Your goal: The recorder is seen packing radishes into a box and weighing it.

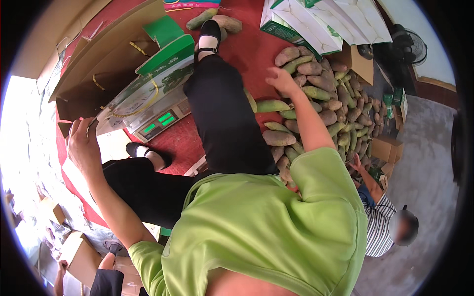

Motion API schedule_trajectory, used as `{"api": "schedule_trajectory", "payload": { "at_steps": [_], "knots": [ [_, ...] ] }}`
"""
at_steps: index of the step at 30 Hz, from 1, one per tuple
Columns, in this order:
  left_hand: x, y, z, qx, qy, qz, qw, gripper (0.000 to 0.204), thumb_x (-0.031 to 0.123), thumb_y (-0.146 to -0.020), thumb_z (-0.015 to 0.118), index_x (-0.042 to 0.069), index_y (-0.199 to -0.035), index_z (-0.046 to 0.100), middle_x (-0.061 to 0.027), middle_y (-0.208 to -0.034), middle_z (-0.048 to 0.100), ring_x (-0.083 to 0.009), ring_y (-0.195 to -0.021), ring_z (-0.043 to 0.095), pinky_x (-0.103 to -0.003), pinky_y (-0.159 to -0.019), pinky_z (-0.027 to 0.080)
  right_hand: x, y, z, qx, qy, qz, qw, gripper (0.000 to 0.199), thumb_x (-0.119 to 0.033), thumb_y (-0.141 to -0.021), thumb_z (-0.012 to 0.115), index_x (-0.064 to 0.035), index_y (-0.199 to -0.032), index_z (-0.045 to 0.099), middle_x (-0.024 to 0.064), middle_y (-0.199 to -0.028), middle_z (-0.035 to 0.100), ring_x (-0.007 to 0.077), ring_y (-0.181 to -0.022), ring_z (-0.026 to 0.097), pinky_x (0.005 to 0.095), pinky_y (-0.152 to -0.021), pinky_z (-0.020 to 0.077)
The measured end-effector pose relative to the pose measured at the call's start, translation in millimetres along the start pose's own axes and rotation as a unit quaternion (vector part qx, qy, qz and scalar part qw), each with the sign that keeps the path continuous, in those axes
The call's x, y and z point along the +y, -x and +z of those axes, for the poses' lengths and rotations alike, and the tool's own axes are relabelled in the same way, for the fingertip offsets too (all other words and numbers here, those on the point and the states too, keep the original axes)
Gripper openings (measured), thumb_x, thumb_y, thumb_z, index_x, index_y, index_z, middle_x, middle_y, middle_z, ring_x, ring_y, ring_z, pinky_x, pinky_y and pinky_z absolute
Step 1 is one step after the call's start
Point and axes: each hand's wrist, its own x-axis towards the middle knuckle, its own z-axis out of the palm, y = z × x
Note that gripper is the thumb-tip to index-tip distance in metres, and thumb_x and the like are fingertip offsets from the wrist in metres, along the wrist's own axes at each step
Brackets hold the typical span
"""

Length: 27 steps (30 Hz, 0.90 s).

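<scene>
On the left, my left hand [84, 145] is closed at the lower corner of an open brown carton [79, 96]. A thin dark thing shows at its fingertips, too small to make out. Beside it, a green and white gift box [170, 79] with yellow rope handles stands over a digital scale [159, 123] with lit green displays. My right hand [282, 81] reaches over the near-left edge of a vegetable pile, fingers apart and holding nothing that shows. The pile mixes brownish-pink tubers [321, 83] and long green radishes [316, 92].
White and green boxes [321, 24] stand at the far right, near a black fan [414, 47]. My legs straddle the red floor covering [247, 54]. A person in a striped shirt [382, 222] reaches into the pile on the right. Brown cartons [79, 256] lie lower left beside another person.
</scene>
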Motion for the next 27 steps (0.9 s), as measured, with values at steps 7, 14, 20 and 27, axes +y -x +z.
{"api": "schedule_trajectory", "payload": {
  "at_steps": [7,14,20,27],
  "knots": [
    [9,2,3,-0.019,0.047,-0.019,0.999,0.014,0.018,-0.085,0.063,0.010,-0.096,0.068,-0.0045,-0.093,0.064,-0.0255,-0.089,0.061,-0.037,-0.078,0.048,138,64,77,-0.116,0.222,0.092,0.964,0.044,-0.032,-0.076,0.068,-0.0024,-0.108,0.063,0.0183,-0.110,0.064,0.0336,-0.102,0.061,0.0412,-0.090,0.0468],
    [-13,15,-8,0.038,-0.032,-0.032,0.998,0.045,0.003,-0.074,0.071,0.014,-0.117,0.064,-0.0059,-0.106,0.066,-0.0245,-0.103,0.059,-0.037,-0.093,0.045,76,66,136,-0.006,0.139,0.130,0.982,0.067,-0.031,-0.070,0.075,-0.0090,-0.129,0.051,0.0182,-0.117,0.059,0.0351,-0.111,0.054,0.0416,-0.096,0.0438],
    [-14,14,-1,0.031,0.092,-0.059,0.994,0.013,0.005,-0.073,0.071,0.004,-0.085,0.067,-0.0072,-0.083,0.065,-0.0253,-0.083,0.060,-0.035,-0.077,0.046,62,28,161,-0.071,0.197,0.193,0.959,0.085,-0.038,-0.070,0.076,-0.0224,-0.142,0.032,0.0087,-0.132,0.050,0.0298,-0.121,0.047,0.0483,-0.096,0.0425],
    [-14,14,-2,0.042,0.102,-0.053,0.993,0.009,0.006,-0.073,0.071,0.004,-0.081,0.068,-0.0054,-0.079,0.065,-0.0237,-0.081,0.060,-0.035,-0.076,0.047,25,17,170,-0.072,0.073,0.281,0.954,0.076,-0.034,-0.073,0.074,-0.0114,-0.137,0.041,0.0101,-0.124,0.055,0.0261,-0.113,0.053,0.0403,-0.091,0.0438]
  ]
}}
